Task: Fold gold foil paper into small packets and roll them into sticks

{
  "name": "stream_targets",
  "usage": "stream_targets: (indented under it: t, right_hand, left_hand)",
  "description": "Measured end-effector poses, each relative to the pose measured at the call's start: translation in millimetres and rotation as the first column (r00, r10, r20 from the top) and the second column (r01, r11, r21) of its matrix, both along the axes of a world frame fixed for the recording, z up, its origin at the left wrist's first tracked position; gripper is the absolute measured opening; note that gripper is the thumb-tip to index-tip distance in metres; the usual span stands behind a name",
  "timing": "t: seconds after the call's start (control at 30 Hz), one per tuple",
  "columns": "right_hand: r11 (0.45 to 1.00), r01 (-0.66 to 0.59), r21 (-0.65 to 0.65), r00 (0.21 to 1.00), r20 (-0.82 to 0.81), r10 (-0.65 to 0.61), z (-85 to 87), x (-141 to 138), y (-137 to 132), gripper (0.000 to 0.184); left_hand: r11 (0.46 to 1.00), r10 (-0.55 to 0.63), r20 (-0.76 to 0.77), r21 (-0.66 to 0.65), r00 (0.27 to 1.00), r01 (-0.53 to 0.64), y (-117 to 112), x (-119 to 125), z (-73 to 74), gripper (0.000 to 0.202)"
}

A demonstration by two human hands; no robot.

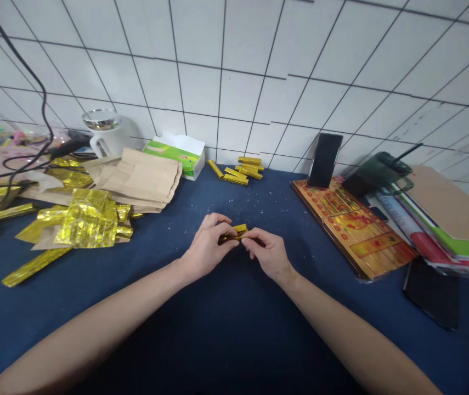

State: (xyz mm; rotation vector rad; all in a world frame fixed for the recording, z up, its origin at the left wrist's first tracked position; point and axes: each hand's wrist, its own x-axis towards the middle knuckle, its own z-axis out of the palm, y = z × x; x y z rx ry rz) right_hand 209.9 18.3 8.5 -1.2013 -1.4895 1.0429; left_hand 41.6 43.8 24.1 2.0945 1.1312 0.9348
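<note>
**Item 1, in hand:** one gold foil bar point(239, 230), held in front of me above the blue cloth point(234, 334), between my left hand point(207, 247) and my right hand point(267, 253). Neither hand is open: each is curled nearly closed, and the fingers of both pinch the bar from opposite ends, so the two hands almost meet. Most of the bar is hidden by my fingers. A bright yellow tip shows at the top, and a shadowed edge shows below it. The foil looks narrow, shiny and folded, but I cannot count its layers from here.

**Handling note, my judgement:** keep both pinches level and press evenly along the bar with flat finger pads rather than nails. Thin foil like this creases easily, and uneven pressure would likely crumple the edges.

**Item 2:** a small heap of gold bars point(242, 171) on the cloth, well ahead of my hands, near the tiled wall.

**Item 3:** crumpled gold foil sheets point(88, 219) to my left, with a long foil strip point(34, 267) lying loose nearby.

**Item 4:** a stack of kraft paper sheets point(139, 178) behind the foil.

**Item 5:** a red-and-gold printed board point(353, 230) to my right, with a phone point(325, 160) standing upright at its far end.
</note>
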Motion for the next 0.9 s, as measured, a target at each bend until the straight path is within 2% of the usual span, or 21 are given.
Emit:
stream_targets:
  t: [0.2, 0.33, 0.43, 0.53, 0.6, 0.73, 0.9]
  right_hand:
    - [0.999, 0.033, -0.04, 0.999, -0.034, -0.035, -1.1, 2, 2, 0.01]
    - [0.995, 0.074, -0.067, 0.993, -0.086, -0.08, -2.6, 4, 5, 0.012]
    - [0.993, 0.075, -0.091, 0.985, -0.148, -0.088, -4.3, 6, 8, 0.012]
    - [0.989, 0.074, -0.125, 0.977, -0.188, -0.097, -6.1, 7, 10, 0.013]
    - [0.987, 0.083, -0.134, 0.976, -0.188, -0.108, -7.1, 7, 10, 0.014]
    - [0.987, 0.096, -0.13, 0.979, -0.164, -0.117, -8.1, 7, 10, 0.016]
    - [0.992, 0.07, -0.11, 0.989, -0.125, -0.083, -5.5, 6, 9, 0.014]
  left_hand:
    - [1.0, -0.023, -0.049, 0.005, 0.999, 0.023, 1, 0, 4.3, 0.01]
    - [0.998, 0.012, 0.063, -0.066, 0.998, -0.008, 6, -4, 4.6, 0.009]
    - [0.98, 0.058, 0.136, -0.198, 0.989, -0.031, 14, -7, 0.6, 0.019]
    - [0.929, 0.008, 0.177, -0.365, 0.984, 0.058, 20, -9, -4.2, 0.026]
    - [0.907, -0.029, 0.177, -0.409, 0.984, 0.1, 20, -8, -6.1, 0.026]
    - [0.925, -0.06, 0.107, -0.369, 0.992, 0.096, 16, -7, -5.0, 0.027]
    - [0.974, -0.132, -0.104, -0.198, 0.986, 0.109, 11, -7, -1.4, 0.031]
